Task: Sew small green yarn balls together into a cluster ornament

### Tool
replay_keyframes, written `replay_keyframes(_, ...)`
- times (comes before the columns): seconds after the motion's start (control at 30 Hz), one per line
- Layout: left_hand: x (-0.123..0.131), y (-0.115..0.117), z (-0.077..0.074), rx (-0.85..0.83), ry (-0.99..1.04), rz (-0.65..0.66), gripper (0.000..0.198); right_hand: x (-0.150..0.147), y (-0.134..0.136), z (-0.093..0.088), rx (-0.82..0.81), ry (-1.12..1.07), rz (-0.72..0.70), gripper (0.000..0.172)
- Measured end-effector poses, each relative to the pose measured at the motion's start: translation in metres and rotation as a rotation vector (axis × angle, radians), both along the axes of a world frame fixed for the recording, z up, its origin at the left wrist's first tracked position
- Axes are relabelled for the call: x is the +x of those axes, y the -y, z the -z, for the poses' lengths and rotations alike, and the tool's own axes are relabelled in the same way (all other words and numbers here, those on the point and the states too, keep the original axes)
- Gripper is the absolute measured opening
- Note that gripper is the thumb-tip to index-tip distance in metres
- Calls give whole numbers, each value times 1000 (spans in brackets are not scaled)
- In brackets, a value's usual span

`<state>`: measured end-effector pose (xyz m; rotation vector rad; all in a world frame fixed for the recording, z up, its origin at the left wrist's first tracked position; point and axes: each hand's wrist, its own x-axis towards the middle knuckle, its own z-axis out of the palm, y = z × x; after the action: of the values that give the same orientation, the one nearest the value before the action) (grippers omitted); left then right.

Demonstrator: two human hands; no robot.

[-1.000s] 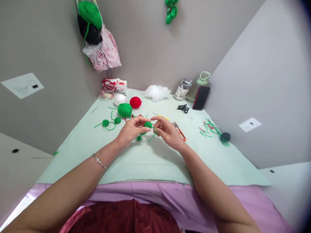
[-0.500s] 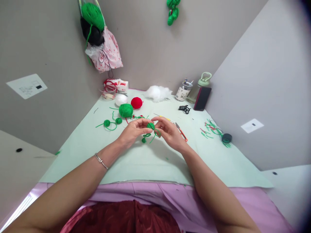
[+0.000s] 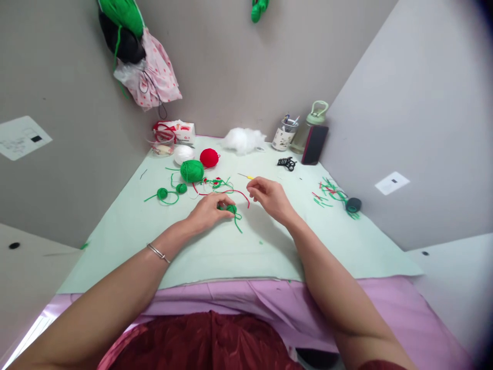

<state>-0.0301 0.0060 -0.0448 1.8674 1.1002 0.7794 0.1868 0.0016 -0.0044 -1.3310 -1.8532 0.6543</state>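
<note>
My left hand (image 3: 211,210) is low over the table, its thumb and fingers closed on a small green crocheted ball (image 3: 231,209). A loose green yarn tail (image 3: 238,225) trails from the ball onto the cloth. To the right, my right hand (image 3: 270,198) is loosely curled over a yellow-handled crochet hook (image 3: 249,178), with no thing visible in its fingers. The hook's thin metal end points left, and the rest of its handle is hidden behind the hand. A red yarn strand (image 3: 234,192) and red-and-green yarn pieces (image 3: 217,182) lie just beyond my hands.
Balls of green (image 3: 192,171), red (image 3: 209,158) and white yarn (image 3: 184,154) sit back left, near two small green balls (image 3: 162,193). White stuffing (image 3: 244,140), a pen cup (image 3: 283,136), a bottle (image 3: 304,134), a phone (image 3: 315,145), a black hair clip (image 3: 287,164) and tape (image 3: 353,205) stand or lie around.
My right hand has let go of the green yarn and moved right, over the hook. My left hand has lowered with the green ball. The view has shifted slightly.
</note>
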Motion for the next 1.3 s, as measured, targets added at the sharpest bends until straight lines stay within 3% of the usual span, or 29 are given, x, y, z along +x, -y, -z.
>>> replay_keyframes(0.17, 2, 0, 5, 20, -13, 28, 26, 5, 0, -1, -128, 217, -91, 12)
replay_keyframes(0.33, 3, 1, 3, 5, 21, 42, 25, -4, 4, 1, -205, 174, -235, 11)
replay_keyframes(0.6, 1, 3, -1, -50, 68, 101, 22, -26, 12, 6, -120, 112, -189, 9)
replay_keyframes(0.87, 11, 14, -15, -215, 209, 168, 25, -14, -6, -6, -201, -491, 42, 10)
replay_keyframes(1.07, 10, 20, -24, -446, 466, 257, 33, -12, 1, -10, -548, -831, -227, 28)
replay_keyframes(1.17, 10, 23, -26, -592, 499, 293, 27, -16, 4, -10, -553, -819, -297, 32)
replay_keyframes(1.3, 11, 25, -26, -597, 474, 323, 21, -13, 0, -10, -492, -818, -219, 37)
